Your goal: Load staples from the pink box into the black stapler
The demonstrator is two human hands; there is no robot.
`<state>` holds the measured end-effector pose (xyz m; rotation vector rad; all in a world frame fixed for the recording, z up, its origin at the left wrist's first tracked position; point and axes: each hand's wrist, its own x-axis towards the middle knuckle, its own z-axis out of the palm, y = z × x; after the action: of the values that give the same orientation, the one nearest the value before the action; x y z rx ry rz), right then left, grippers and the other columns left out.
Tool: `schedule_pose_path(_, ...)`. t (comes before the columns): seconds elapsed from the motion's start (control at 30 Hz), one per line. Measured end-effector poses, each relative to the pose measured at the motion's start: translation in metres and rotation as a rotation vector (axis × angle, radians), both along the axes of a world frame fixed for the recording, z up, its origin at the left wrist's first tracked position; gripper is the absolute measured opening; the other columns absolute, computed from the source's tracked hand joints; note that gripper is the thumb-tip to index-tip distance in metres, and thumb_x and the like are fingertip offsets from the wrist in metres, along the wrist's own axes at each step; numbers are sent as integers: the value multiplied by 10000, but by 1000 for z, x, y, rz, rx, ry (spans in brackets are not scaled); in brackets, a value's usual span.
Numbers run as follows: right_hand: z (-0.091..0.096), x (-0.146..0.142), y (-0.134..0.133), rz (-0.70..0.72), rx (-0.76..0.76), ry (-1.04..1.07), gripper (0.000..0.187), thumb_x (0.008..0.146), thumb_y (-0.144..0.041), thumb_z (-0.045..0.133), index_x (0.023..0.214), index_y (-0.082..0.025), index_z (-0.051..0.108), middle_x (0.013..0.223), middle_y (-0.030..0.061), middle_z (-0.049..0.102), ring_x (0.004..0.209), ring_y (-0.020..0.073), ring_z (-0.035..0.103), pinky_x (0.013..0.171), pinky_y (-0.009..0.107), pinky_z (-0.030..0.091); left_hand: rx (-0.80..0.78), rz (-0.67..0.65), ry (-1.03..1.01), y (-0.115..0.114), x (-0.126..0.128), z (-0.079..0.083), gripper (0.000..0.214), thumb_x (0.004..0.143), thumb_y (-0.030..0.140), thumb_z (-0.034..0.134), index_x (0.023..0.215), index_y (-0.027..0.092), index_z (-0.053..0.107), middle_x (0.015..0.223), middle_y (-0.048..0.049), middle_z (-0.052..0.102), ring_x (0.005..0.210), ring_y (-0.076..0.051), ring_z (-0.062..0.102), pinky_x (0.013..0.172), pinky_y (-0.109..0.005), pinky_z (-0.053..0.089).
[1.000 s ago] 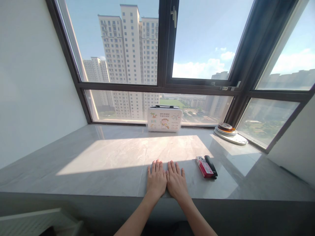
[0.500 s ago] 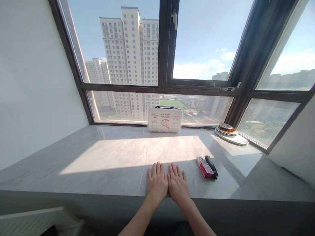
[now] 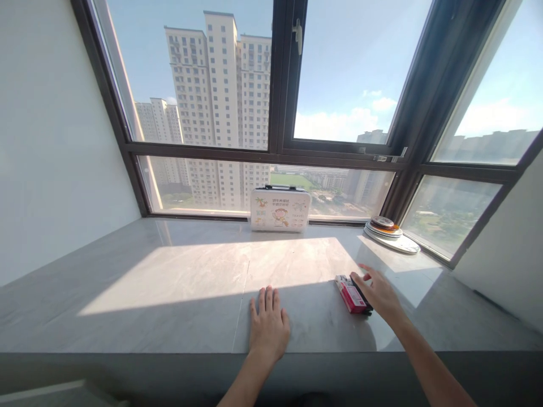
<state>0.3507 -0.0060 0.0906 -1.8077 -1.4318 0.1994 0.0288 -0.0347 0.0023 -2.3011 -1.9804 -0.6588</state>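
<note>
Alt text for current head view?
Right hand over a black object beside a red-white box on a partly sunlit windowsill; left hand lies flat on it. Behind, a cartoon-printed case stands upright, with stacked round items at right.

Bright backlight, perhaps slight haze

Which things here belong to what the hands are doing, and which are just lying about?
Likely involved:
black object at the right hand
pink-and-white box beside it

Apparently just lying about:
cartoon-printed case
stack of rounded items
</note>
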Motion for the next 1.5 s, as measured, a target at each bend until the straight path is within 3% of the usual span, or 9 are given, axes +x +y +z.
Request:
schedule_pose_path(0.13,-19,45,19,148,-281,129,599,807,-671,547,1100,-177,716,789,80,695,688,228,612,627,321,445,-7,0,0,-2,1,5,605,991,377,282,1560,186,362,1656,-86,259,1540,-315,160,1236,-593,69)
schedule_pose_path(0.27,-42,27,10,310,-444,297,645,833,-743,486,1093,-190,696,546,-12,566,405,152,453,419,270,296,-27,-8,-20,-2,0,6,599,984,370,301,1550,191,379,1652,-80,269,1545,-305,146,1239,-580,55)
schedule_pose_path(0.47,-52,-64,2,457,-380,322,667,885,-764,414,1082,-188,687,586,-25,564,379,115,442,394,235,293,-99,-59,-230,4,-12,15,511,1009,437,300,1436,267,522,1567,-48,448,1486,-254,316,1248,-485,114)
schedule_pose_path(0.6,-56,-149,8,404,-253,287,623,928,-710,410,1117,-190,698,612,-6,614,446,136,517,475,242,353,-195,-13,-455,12,-14,33,546,994,557,340,1426,259,490,1439,-68,579,1356,-252,482,1174,-407,296)
schedule_pose_path(0.73,-58,-199,8,310,-121,234,550,951,-654,423,1071,-204,716,653,19,652,593,181,601,564,253,387,-77,93,-438,18,-13,44,599,930,473,512,1455,201,414,1441,-122,528,1341,-267,476,1089,-348,380)
schedule_pose_path(0.87,-59,-188,-2,218,-81,227,563,959,-664,374,978,-217,717,660,28,649,629,201,618,579,268,398,26,122,-311,17,-24,39,531,883,344,576,1387,207,478,1307,-131,570,1209,-287,555,996,-370,434)
schedule_pose_path(1.03,-62,-158,-23,195,-86,265,606,936,-712,356,957,-225,716,612,21,617,572,219,609,532,283,391,40,69,-340,12,-51,32,312,916,369,546,1195,246,613,1140,-75,635,1047,-247,613,915,-330,464)
schedule_pose_path(1.37,-58,-159,-34,193,-64,265,586,935,-706,389,1063,-240,720,619,5,600,603,226,618,555,288,421,44,209,-245,73,-107,39,305,918,381,543,1147,216,660,1107,-84,663,1042,-249,592,894,-319,435)
schedule_pose_path(1.5,-60,-158,-33,186,-72,270,606,930,-710,393,1107,-227,714,609,6,590,593,229,621,541,290,417,84,268,-228,59,-125,32,323,936,411,511,1157,217,646,1120,-91,656,1063,-269,575,910,-351,430)
